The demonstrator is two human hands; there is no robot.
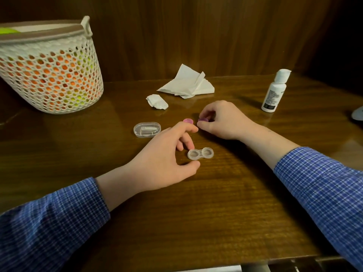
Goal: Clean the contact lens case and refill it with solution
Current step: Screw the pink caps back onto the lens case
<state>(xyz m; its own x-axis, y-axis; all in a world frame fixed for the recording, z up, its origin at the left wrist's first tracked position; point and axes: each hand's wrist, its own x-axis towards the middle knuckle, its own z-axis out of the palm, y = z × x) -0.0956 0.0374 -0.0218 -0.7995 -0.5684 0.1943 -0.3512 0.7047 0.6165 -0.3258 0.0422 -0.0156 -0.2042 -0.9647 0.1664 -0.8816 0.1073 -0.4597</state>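
Two hands work at an open lens case on a wooden table.
The case [200, 153] lies flat, long axis left to right, both wells facing up, uncapped; contents unclear. The left hand [163, 163] hovers beside it, fingers loosely apart. Farther back, the right hand [224, 120] pinches a purple cap [203, 120]; a pink cap [188, 120] lies beside. Beyond: box [147, 129], tissues [186, 83], capped bottle [275, 91], and basket [49, 75] holding orange and yellow items.
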